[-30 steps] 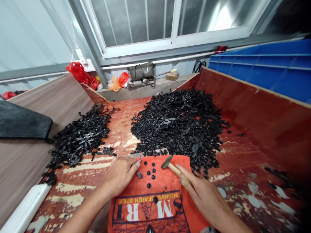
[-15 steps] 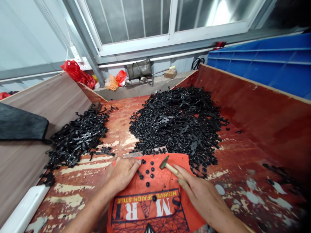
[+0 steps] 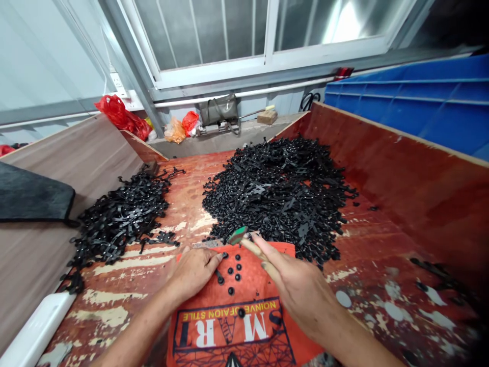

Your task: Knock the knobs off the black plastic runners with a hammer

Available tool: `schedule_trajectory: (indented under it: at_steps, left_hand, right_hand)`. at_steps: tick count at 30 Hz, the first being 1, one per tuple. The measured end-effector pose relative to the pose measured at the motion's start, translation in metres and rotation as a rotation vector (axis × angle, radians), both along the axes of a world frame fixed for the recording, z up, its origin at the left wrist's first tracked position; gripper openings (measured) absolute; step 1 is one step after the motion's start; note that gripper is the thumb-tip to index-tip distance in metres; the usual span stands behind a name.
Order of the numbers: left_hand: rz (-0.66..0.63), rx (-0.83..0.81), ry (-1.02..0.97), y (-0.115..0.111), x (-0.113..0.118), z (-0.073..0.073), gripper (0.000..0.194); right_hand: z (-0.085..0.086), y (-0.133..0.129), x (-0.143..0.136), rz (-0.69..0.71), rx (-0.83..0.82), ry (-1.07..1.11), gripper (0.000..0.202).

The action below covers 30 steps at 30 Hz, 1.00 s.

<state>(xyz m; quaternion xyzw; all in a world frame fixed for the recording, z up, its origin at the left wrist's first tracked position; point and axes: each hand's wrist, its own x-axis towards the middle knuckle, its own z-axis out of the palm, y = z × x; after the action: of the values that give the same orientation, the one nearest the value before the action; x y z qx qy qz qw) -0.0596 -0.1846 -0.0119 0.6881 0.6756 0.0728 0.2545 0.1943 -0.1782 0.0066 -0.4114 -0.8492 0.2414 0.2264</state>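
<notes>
Near the far-left corner of the orange printed cloth [image 3: 254,285], the left hand [image 3: 194,271] pinches a small, black, round-ended part [image 3: 220,279]; over the cloth's far edge, the right hand [image 3: 297,286] grips a green-headed, wooden-handled hammer [image 3: 253,248]. A misaimed blow could bruise the left hand.

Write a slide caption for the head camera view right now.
Right fingers grip a green-headed, wooden-handled hammer; left fingers touch a small black part on orange-red printed fabric.

Figure: blue crate [image 3: 412,102], far right, and red cloth [image 3: 250,285], near, cut off by the picture's edges; hammer handle [image 3: 255,250] partly hidden within right hand [image 3: 305,290].
</notes>
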Motion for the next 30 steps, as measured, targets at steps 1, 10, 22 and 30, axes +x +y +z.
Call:
schedule_trajectory:
  at_steps: [1, 10, 22, 30]
  left_hand:
    - [-0.006, 0.001, -0.008, 0.000, -0.001, -0.001, 0.048]
    - [-0.053, -0.002, -0.059, 0.001, -0.006, -0.004, 0.045]
    - [-0.075, -0.043, -0.015, 0.002, -0.004, -0.002, 0.043]
    - [0.138, -0.033, -0.478, -0.006, -0.021, 0.000, 0.036]
  right_hand:
    - [-0.001, 0.002, -0.006, 0.024, 0.005, 0.019, 0.055]
    - [-0.007, 0.013, -0.016, -0.001, 0.037, -0.023, 0.055]
    - [-0.014, 0.013, -0.022, 0.050, 0.008, -0.192, 0.051]
    - [-0.012, 0.012, 0.012, -0.082, -0.319, 0.182, 0.044]
